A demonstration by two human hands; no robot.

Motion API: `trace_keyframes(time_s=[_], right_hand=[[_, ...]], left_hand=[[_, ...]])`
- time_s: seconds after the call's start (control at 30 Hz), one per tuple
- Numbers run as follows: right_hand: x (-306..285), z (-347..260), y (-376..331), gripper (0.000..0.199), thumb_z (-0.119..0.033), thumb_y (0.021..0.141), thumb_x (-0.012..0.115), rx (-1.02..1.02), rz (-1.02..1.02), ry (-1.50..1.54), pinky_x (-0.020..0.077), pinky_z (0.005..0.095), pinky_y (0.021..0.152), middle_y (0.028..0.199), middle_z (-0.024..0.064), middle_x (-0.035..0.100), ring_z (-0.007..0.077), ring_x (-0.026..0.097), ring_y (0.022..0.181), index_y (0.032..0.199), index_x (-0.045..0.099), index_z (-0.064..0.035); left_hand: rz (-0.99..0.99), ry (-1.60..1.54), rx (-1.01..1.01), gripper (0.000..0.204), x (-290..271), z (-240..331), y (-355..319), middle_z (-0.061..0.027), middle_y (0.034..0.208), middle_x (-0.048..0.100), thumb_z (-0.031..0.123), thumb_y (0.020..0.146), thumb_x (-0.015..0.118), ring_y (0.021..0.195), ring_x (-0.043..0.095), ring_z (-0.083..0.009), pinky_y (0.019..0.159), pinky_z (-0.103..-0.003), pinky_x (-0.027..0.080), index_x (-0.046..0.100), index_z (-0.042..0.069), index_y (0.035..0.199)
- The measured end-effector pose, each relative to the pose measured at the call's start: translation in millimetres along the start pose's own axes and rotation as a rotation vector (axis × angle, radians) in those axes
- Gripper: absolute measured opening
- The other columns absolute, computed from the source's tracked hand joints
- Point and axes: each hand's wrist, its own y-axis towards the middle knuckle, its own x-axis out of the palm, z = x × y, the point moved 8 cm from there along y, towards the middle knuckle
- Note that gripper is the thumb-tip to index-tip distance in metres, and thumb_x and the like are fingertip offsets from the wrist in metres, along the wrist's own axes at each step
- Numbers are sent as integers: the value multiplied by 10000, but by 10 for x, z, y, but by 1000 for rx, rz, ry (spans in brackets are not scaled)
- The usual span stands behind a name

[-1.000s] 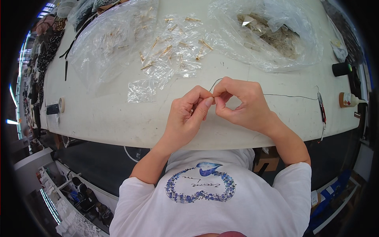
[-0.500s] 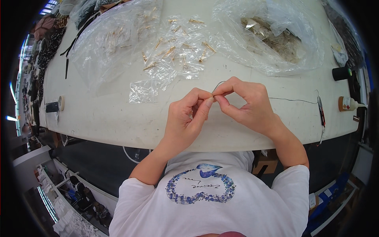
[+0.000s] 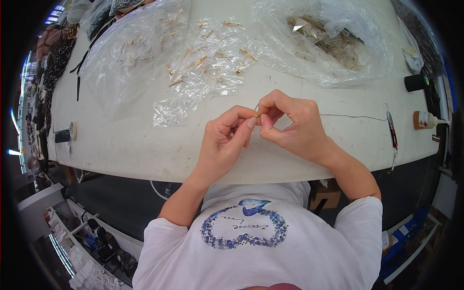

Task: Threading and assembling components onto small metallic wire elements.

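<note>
My left hand (image 3: 226,138) and my right hand (image 3: 296,122) meet fingertip to fingertip above the near part of the table. Both are closed in a pinch. A tiny gold-coloured piece (image 3: 258,116) shows between the fingertips, too covered to name. Dark thread (image 3: 353,116) runs from behind my right hand across to the right side of the table, and a short bit of it stands up above the pinched fingers. Beyond my hands lie small clear plastic bags (image 3: 170,112), several with slim gold-coloured metal pieces (image 3: 200,62) in them.
Large clear plastic bags (image 3: 116,82) lie at the far left, and another open bag (image 3: 275,58) at the far right. Along the right edge are a black thread spool (image 3: 416,82), a glue bottle (image 3: 425,120) and a slim red-and-black tool (image 3: 392,130). A small roll (image 3: 72,130) sits left.
Both hands stay pinched together. My right fingers have curled closer over the left fingertips, and the loop of thread above them shows less. The whole view has shifted slightly.
</note>
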Motion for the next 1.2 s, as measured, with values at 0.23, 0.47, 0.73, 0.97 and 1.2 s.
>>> trace_keyframes(time_s=[0.23, 0.47, 0.73, 0.97, 1.2], right_hand=[[-111, 10, 23, 78, -13, 806, 651, 87, -42, 230, 540, 240, 651, 770, 52, 672, 119, 682, 709, 857, 594, -25], [-1071, 235, -112, 41, -50, 888, 625, 180, 368, 106, 509, 262, 811, 924, 35, 688, 121, 658, 858, 914, 638, -21], [-2517, 669, -1433, 211, -125, 937, 564, 617, 685, -782, 484, 296, 842, 1045, 64, 659, 174, 627, 936, 1097, 672, -40], [-2868, 944, -2037, 280, -88, 902, 618, 803, 577, -910, 489, 303, 791, 1004, 72, 583, 179, 591, 860, 1176, 647, -41], [-3024, 966, -1964, 238, -129, 982, 526, 538, 929, -615, 445, 235, 710, 846, -2, 572, 86, 519, 781, 1176, 630, -37]], left_hand=[[-48, -163, -32, 131, 61, 39, 37, 7, 880, 657, 114, 982, 562, 652, 493, -19, 580, -184, 413, 640, 16, 1022], [49, -242, -109, 127, -120, 90, 83, -91, 937, 701, 116, 961, 579, 600, 528, -56, 548, -208, 436, 641, 7, 979], [110, -309, -153, 64, -325, -92, -13, -29, 824, 646, 76, 907, 582, 657, 496, -40, 641, -182, 395, 612, 26, 879], [-2, -190, -174, 84, -58, -87, 113, 55, 678, 530, 116, 878, 608, 608, 366, -15, 571, -196, 321, 609, 42, 840], [34, -130, -143, 88, -150, -81, -30, 65, 667, 538, 116, 894, 629, 630, 432, 5, 571, -186, 396, 652, 32, 901]])
